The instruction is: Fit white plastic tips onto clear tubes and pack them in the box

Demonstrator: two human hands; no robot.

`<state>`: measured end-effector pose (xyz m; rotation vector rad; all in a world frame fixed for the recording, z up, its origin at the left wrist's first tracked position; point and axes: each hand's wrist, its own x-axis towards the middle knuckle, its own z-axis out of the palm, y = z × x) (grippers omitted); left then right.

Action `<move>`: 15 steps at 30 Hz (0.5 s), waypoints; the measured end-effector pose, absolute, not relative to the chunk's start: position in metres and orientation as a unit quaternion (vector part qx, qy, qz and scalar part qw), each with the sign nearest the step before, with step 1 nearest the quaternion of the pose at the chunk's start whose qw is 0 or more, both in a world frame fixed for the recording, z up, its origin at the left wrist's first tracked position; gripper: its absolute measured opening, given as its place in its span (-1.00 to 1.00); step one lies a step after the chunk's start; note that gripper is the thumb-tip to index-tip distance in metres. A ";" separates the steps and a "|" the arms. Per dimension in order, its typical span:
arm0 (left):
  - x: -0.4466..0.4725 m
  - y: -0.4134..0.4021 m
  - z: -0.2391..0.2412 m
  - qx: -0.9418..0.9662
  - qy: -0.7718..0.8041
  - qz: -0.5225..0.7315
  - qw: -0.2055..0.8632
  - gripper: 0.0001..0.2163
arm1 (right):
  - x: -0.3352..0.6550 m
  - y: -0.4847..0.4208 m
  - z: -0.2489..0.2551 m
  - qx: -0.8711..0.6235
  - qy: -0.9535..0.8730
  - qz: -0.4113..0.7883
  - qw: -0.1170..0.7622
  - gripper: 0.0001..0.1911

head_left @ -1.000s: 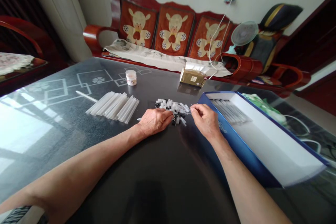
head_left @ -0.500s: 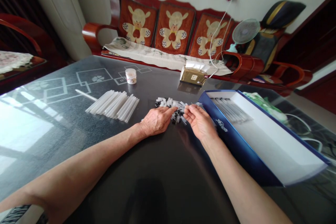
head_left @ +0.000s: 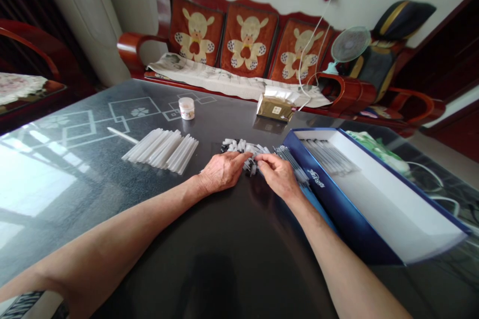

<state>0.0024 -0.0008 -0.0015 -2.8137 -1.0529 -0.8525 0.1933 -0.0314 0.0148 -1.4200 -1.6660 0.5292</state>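
Observation:
A heap of small white and black cap-like pieces (head_left: 239,145) lies on the dark table. At its left front edge rests my left hand (head_left: 223,172), palm down, index finger stretched onto the pieces and thumb hidden. From the right, my right hand (head_left: 277,175) reaches the same heap. Its thumb and index finger come close together at the pieces; whatever is between them is too small to make out. Beside that hand, thin pen refills (head_left: 294,162) lie in a bunch against the box. Translucent white pen barrels (head_left: 160,150) lie in a row to the left.
A blue box (head_left: 325,199) with a white inside stands at the right, holding a row of assembled-looking pens (head_left: 329,155). Further back are a small white tub (head_left: 186,108) and a tissue pack (head_left: 276,105). One single white barrel (head_left: 121,134) lies apart at the left.
My right hand has turned palm down and moved slightly left and down onto the heap, uncovering more refills beside the box. The left hand has barely moved.

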 end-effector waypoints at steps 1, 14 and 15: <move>0.002 -0.001 -0.001 -0.900 -0.341 -0.273 0.011 -0.66 | 0.198 -0.030 0.015 -0.575 -0.682 0.166 0.420 -0.79; 0.002 0.000 -0.002 -0.892 -0.345 -0.290 -0.014 -0.69 | 0.211 -0.033 0.011 -0.559 -0.789 0.044 0.250 -0.85; 0.003 0.000 -0.003 -0.892 -0.342 -0.296 -0.017 -0.69 | 0.211 -0.033 0.011 -0.557 -0.791 0.045 0.248 -0.86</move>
